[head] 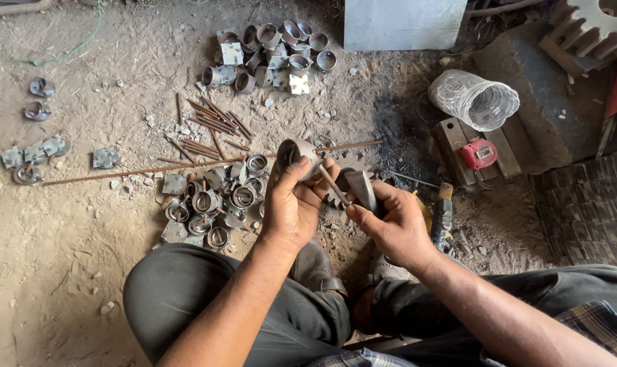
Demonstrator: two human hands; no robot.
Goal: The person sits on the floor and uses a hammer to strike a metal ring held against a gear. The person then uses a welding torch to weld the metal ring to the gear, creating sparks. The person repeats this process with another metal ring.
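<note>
Knees [206, 292] nearest | left hand [291, 204] grips ring [296, 153]; right hand [390, 224] grips rod [335, 185]; rings [216, 200] beyond

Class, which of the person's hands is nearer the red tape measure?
Right. The right hand is down-left of the red tape measure; the left hand lies farther left.

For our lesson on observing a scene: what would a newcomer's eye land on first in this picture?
First, the two hands at the centre: the left hand holds a short metal ring piece, and the right hand holds a thin rod against it. Next, heaps of similar ring pieces lie on the dirt floor to the left, and a red tape measure lies to the right.
</note>
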